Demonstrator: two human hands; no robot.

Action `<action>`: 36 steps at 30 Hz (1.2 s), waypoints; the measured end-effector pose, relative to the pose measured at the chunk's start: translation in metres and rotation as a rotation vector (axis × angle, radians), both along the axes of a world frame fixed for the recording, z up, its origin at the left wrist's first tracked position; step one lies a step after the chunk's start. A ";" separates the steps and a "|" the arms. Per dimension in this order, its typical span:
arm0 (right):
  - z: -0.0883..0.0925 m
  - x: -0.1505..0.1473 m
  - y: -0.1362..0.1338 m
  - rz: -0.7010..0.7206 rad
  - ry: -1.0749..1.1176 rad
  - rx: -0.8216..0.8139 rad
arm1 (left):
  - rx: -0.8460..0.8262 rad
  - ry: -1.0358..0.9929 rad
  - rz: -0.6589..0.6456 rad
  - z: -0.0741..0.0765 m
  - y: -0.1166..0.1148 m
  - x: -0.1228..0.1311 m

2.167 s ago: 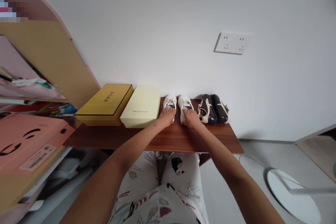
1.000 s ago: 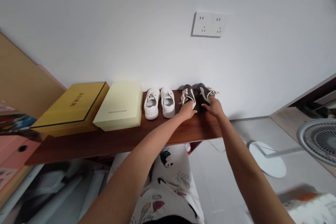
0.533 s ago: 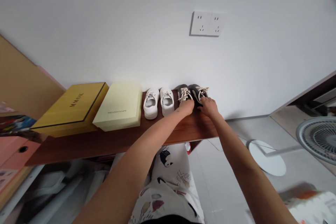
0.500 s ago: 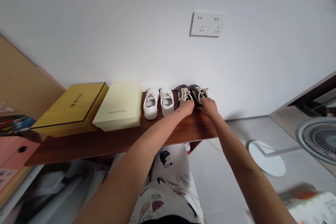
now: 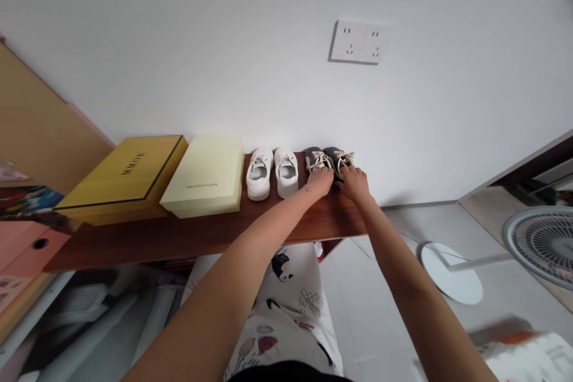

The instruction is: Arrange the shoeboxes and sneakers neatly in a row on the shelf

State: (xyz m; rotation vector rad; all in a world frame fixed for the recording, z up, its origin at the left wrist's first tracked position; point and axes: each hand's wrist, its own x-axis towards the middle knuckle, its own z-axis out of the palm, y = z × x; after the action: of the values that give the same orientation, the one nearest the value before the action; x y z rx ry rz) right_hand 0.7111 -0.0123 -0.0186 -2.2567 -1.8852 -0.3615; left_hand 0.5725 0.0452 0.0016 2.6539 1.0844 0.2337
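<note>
Two dark grey sneakers with cream laces stand side by side at the right end of a reddish-brown wooden shelf (image 5: 201,242), toes toward the wall. My left hand (image 5: 321,181) is closed around the heel of the left dark sneaker (image 5: 314,157), hiding its back part. At the right dark sneaker (image 5: 333,154), my right hand (image 5: 353,182) grips the heel and outer side with curled fingers. Just to the left stands a pair of white sneakers, the left white sneaker (image 5: 258,188) and the right white sneaker (image 5: 286,185), also toes to the wall.
A pale yellow shoebox (image 5: 206,170) and a mustard MMOK box (image 5: 125,173) lie on the shelf's left part. A pink box (image 5: 27,250) is at far left. Wall sockets (image 5: 360,42) are above. On the right are a fan (image 5: 546,245) and a white round base (image 5: 452,274).
The right dark sneaker has shifted slightly left with my right hand, nearer the other dark sneaker. Both hands keep their hold. The view has tilted a little.
</note>
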 end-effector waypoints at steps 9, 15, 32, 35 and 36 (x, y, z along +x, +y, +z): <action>0.020 -0.026 -0.017 0.116 0.062 0.169 | 0.254 -0.129 -0.060 0.006 -0.041 -0.058; 0.034 -0.075 -0.035 0.315 0.339 0.383 | 0.200 -0.294 -0.086 0.010 -0.072 -0.137; -0.019 -0.386 -0.005 -0.270 2.396 0.010 | -0.307 -1.641 1.571 -0.007 0.004 -0.501; -0.007 -0.420 0.020 -0.522 2.330 0.247 | -0.394 -1.624 1.627 0.003 0.022 -0.517; -0.004 -0.428 0.026 -0.562 2.276 0.317 | -0.408 -1.629 1.617 0.005 0.027 -0.517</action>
State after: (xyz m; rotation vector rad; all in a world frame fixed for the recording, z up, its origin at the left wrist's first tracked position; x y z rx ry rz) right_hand 0.2834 0.0134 -0.0228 -1.1817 0.0490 1.1998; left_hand 0.0556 0.0721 0.0068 0.1252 1.6752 1.6368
